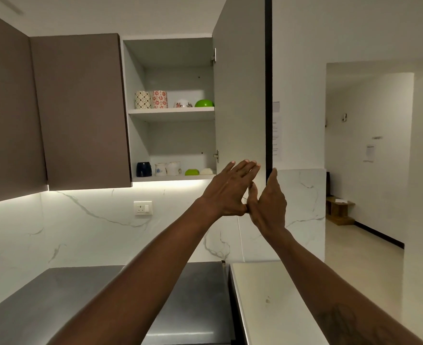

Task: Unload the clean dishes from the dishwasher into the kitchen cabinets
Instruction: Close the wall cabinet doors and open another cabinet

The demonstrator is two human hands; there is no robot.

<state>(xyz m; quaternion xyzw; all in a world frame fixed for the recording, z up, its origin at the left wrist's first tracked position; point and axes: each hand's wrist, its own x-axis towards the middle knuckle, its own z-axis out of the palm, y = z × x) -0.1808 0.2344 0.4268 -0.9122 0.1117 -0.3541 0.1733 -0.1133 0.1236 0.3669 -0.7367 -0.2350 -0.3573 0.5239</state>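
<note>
**Landmark:** open wall cabinet, matt white inside, two flat shelves. Its smooth grey slab door stands swung out at the cabinet's right.

**Upper shelf:** we list two patterned cylindrical mugs, a white floral bowl and a glossy green bowl, both dome-shaped.

**Lower shelf:** dark blue mug, two white cups and a flatter green bowl. To its right is a white piece we cannot identify.

**Hands:** both are raised at the door's lower corner. The left hand is over the door's inner face, fingers straight and nearly together. The right hand is at the door's outer edge, fingers straight, its thumb meeting the left thumb. Neither carries anything. Whether they press the door we cannot tell.

**Step, as we judge it:** the door is being handled, with no dish in transit. The next move calls for a push to swing the door shut, or a return to the dishwasher, which is out of view.

**Below the cabinet:** grey-veined marble backsplash and brushed steel counter.
</note>
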